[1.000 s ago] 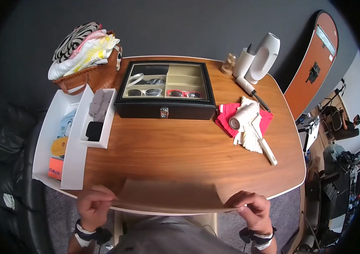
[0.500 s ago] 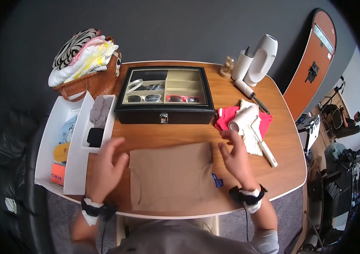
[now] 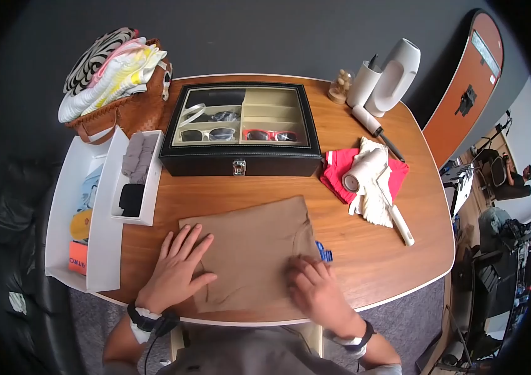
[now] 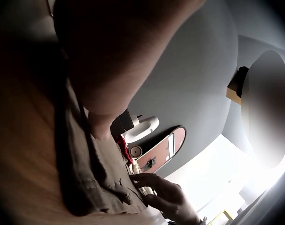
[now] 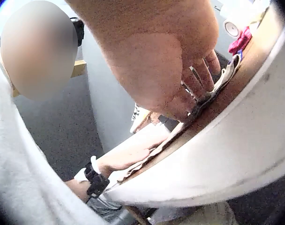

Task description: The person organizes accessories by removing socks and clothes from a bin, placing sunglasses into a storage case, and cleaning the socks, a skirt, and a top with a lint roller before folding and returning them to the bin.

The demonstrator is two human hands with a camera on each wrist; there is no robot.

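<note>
A brown folded cloth (image 3: 250, 250) lies flat near the table's front edge, a blue tag (image 3: 324, 251) sticking out at its right side. My left hand (image 3: 177, 269) rests with spread fingers on its left edge. On the lower right part of the cloth is my right hand (image 3: 320, 294), slightly blurred, its fingers bent and touching the fabric. In the right wrist view the fingertips of the right hand (image 5: 180, 79) meet the cloth's edge. The left wrist view shows the cloth (image 4: 107, 173) in loose layers under the left hand (image 4: 119, 61).
Behind the cloth stands a black glasses case (image 3: 240, 164). White boxes (image 3: 104, 250) with small items are at the left, below a brown bag (image 3: 134, 115) heaped with fabric. At the right lie red cloth (image 3: 335, 172), a lint roller (image 3: 403, 226) and a white bottle (image 3: 397, 75).
Both hands, earlier raised beside the cloth, have come down onto it, the right moving inward and toward the front. The cloth, first held up by both hands, now lies flat and slightly turned.
</note>
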